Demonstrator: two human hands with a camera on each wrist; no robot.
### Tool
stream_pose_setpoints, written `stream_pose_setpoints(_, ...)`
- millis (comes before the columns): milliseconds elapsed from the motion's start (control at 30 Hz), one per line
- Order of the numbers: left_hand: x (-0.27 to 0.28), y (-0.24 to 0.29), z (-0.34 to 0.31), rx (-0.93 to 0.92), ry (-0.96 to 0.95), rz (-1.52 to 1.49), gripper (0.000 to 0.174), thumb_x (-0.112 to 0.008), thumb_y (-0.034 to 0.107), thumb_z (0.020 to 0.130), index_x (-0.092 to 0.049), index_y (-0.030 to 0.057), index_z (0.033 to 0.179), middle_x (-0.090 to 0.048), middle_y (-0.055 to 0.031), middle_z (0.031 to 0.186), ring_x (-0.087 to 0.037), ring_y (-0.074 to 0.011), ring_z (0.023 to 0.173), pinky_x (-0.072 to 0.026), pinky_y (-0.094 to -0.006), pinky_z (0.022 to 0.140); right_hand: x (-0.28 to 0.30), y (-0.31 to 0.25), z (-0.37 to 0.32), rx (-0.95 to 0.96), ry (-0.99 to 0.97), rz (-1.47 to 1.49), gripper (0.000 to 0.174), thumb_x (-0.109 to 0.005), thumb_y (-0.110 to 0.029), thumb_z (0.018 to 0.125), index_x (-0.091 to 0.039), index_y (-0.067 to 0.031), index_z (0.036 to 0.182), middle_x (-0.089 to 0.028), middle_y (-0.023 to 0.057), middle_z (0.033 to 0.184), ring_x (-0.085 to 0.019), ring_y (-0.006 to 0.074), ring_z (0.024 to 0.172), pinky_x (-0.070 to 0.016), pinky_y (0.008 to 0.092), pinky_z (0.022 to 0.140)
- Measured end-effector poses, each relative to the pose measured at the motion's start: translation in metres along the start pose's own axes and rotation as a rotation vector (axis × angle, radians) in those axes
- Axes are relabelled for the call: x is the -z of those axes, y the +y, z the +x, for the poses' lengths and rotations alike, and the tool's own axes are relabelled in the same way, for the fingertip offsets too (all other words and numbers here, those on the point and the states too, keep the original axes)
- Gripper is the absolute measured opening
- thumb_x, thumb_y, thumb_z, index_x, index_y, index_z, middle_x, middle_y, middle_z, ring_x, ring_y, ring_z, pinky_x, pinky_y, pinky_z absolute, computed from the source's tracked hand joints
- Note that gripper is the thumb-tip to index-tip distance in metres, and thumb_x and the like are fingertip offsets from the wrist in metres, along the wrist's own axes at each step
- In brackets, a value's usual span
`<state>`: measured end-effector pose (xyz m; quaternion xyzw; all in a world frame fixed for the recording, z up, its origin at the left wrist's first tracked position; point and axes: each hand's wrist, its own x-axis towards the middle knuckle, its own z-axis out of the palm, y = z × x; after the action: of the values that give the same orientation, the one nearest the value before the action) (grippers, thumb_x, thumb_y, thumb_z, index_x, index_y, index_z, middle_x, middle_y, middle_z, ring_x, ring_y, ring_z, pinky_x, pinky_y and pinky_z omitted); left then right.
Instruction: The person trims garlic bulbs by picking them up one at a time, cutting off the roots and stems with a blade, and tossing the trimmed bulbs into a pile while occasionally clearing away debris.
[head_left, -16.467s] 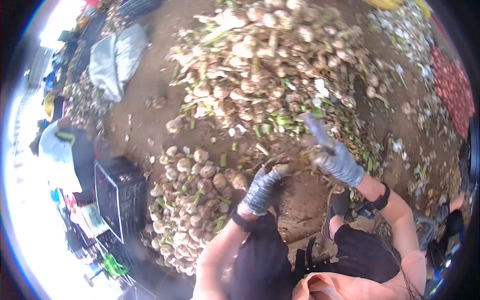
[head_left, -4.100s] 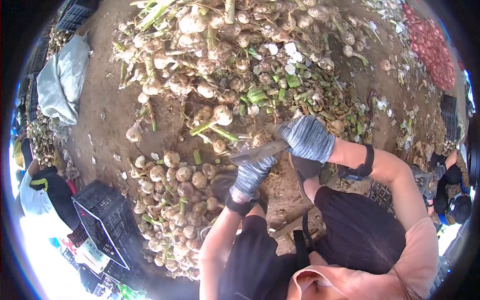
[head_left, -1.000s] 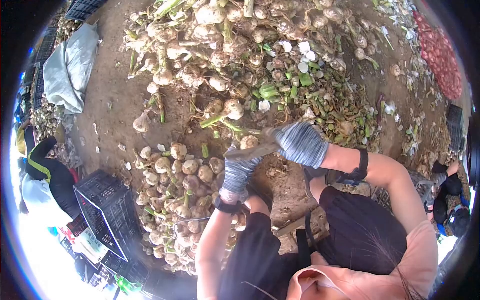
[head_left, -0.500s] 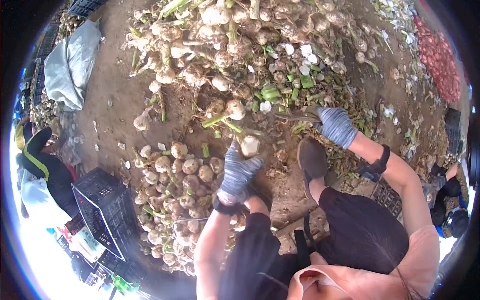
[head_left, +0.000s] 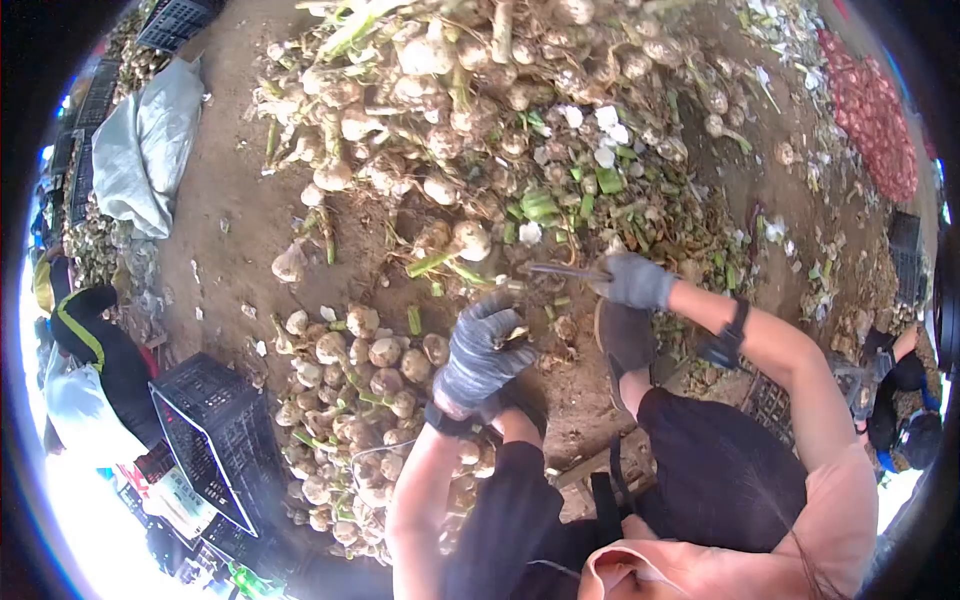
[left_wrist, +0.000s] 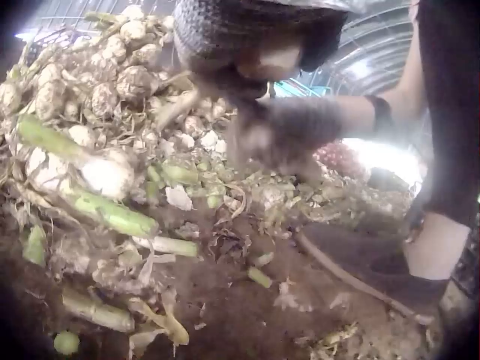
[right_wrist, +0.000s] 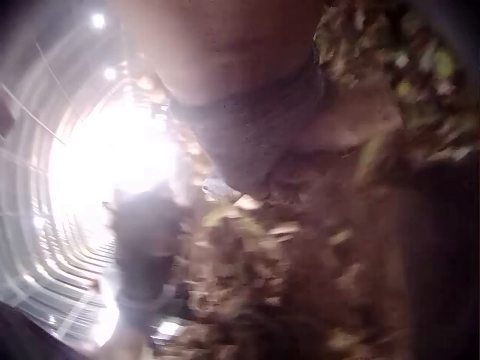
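In the head view my gloved left hand [head_left: 478, 352] grips a garlic bulb [head_left: 514, 338], mostly covered by the curled fingers. The left wrist view shows the bulb's pale surface [left_wrist: 271, 61] between the glove's fingers. My gloved right hand [head_left: 640, 281] holds a knife [head_left: 565, 269] by the handle, its narrow blade pointing left just above the left hand. The right wrist view is blurred, with the right glove [right_wrist: 247, 127] only a dark shape. Beside the left hand lies a heap of trimmed garlic bulbs [head_left: 365, 400]; ahead is a larger pile of garlic with stalks [head_left: 430, 110].
Cut green stalks [head_left: 540, 208] and peelings litter the soil ahead. A black crate [head_left: 215, 430] stands at left, near another person [head_left: 90, 350]. A pale sack [head_left: 150, 145] lies farther back, and a red net sack [head_left: 868, 120] at right. My shoe [head_left: 625, 345] is under the right hand.
Half a second ago the knife was farther right and the left hand was spread beside a pale-cut bulb. Now the left fingers are curled round a bulb and the knife has come back left.
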<state>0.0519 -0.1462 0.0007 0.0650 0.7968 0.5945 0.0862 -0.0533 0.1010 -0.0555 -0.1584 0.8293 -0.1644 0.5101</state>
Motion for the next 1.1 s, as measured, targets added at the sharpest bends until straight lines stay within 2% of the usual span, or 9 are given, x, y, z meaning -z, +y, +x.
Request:
stream_pose_setpoints(200, 0.033, 0.021, -0.048, 0.257, 0.173, 0.116, 0.015, -0.071, -0.003, 0.068, -0.057, 0.0020, 0.070, -0.053, -0.0026, 0.081, -0.051, -0.0114, 0.071, -0.0419, -0.0224, 0.063, 0.013, -0.046, 0.009, 0.191, 0.184, 0.041, 0.038, -0.053, -0.033, 0.086, -0.057, -0.0049, 0.110, -0.060, 0.0153, 0.068, -0.059, 0.0296, 0.063, -0.0474, 0.0403, 0.062)
stream_pose_setpoints(400, 0.133, 0.032, -0.251, 0.898, 0.445, 0.495, 0.013, -0.066, -0.002, 0.072, -0.056, 0.0042, 0.067, -0.055, -0.0008, 0.074, -0.046, -0.0079, 0.060, -0.0410, -0.0221, 0.055, -0.007, -0.104, 0.065, 0.461, 0.380, -0.253, 0.046, -0.056, -0.026, 0.085, -0.046, -0.0060, 0.125, -0.061, 0.0141, 0.082, -0.059, 0.0271, 0.069, -0.0514, 0.0391, 0.064)
stream_pose_setpoints(467, 0.145, 0.075, -0.311, 1.174, 0.767, 0.290, 0.018, -0.068, 0.001, 0.072, -0.062, 0.0039, 0.088, -0.059, -0.0069, 0.082, -0.057, -0.0130, 0.074, -0.0480, -0.0250, 0.064, -0.016, -0.108, 0.085, 0.540, 0.369, -0.296, 0.046, -0.055, -0.018, 0.085, -0.045, -0.0073, 0.128, -0.060, 0.0159, 0.078, -0.058, 0.0245, 0.063, -0.0511, 0.0375, 0.057)
stream_pose_setpoints(567, 0.152, 0.114, -0.345, 1.421, 0.634, 0.888, 0.027, -0.069, 0.002, 0.071, -0.060, 0.0043, 0.096, -0.060, -0.0086, 0.089, -0.058, -0.0155, 0.080, -0.0493, -0.0260, 0.067, -0.022, -0.102, 0.104, 0.605, 0.466, -0.472, 0.047, -0.055, -0.010, 0.083, -0.045, -0.0085, 0.128, -0.060, 0.0175, 0.077, -0.057, 0.0261, 0.058, -0.0511, 0.0388, 0.057)
stream_pose_setpoints(700, 0.138, 0.116, -0.297, 1.282, 0.587, 1.108, 0.039, -0.071, 0.004, 0.071, -0.059, 0.0048, 0.108, -0.061, -0.0109, 0.097, -0.060, -0.0187, 0.087, -0.0510, -0.0273, 0.072, -0.014, -0.110, 0.091, 0.603, 0.410, -0.198, 0.055, -0.066, -0.015, 0.075, -0.045, -0.0139, 0.126, -0.062, 0.0143, 0.098, -0.061, 0.0253, 0.083, -0.0505, 0.0356, 0.080)
stream_pose_setpoints(867, 0.066, 0.085, -0.159, 0.814, 0.422, 0.500, 0.078, -0.076, 0.008, 0.067, -0.038, 0.0144, 0.135, -0.050, -0.0137, 0.128, -0.060, -0.0259, 0.098, -0.0514, -0.0308, 0.079, -0.009, -0.114, 0.033, 0.498, -0.059, 0.730, 0.047, -0.072, -0.028, 0.075, -0.048, -0.0076, 0.110, -0.062, 0.0082, 0.097, -0.062, 0.0188, 0.078, -0.0541, 0.0302, 0.065)
stream_pose_setpoints(900, 0.055, 0.087, -0.128, 0.591, 0.336, 0.518, 0.080, -0.076, 0.013, 0.066, -0.036, 0.0155, 0.136, -0.044, -0.0148, 0.133, -0.058, -0.0324, 0.103, -0.0502, -0.0353, 0.083, 0.004, -0.116, 0.021, 0.302, -0.237, 0.763, 0.053, -0.074, -0.036, 0.073, -0.050, -0.0037, 0.108, -0.062, 0.0067, 0.097, -0.063, 0.0162, 0.077, -0.0525, 0.0247, 0.057)
stream_pose_setpoints(967, 0.030, 0.067, -0.083, 0.613, 0.175, 0.424, 0.089, -0.080, 0.024, 0.062, -0.033, 0.0112, 0.137, -0.039, -0.0180, 0.136, -0.048, -0.0384, 0.114, -0.0443, -0.0383, 0.092, -0.010, -0.108, 0.016, 0.600, -0.103, 0.784, 0.071, -0.076, -0.045, 0.069, -0.053, 0.0023, 0.117, -0.061, 0.0117, 0.109, -0.058, 0.0184, 0.098, -0.0477, 0.0319, 0.083)
stream_pose_setpoints(1100, -0.010, 0.003, -0.037, 0.320, 0.263, 0.055, 0.078, -0.076, 0.027, 0.071, -0.035, 0.0049, 0.133, -0.045, -0.0175, 0.131, -0.051, -0.0315, 0.113, -0.0435, -0.0373, 0.095, -0.007, -0.098, -0.008, 0.317, -0.065, 0.582, 0.066, -0.066, -0.053, 0.076, -0.057, 0.0025, 0.111, -0.064, 0.0091, 0.084, -0.059, 0.0159, 0.081, -0.0461, 0.0298, 0.070)
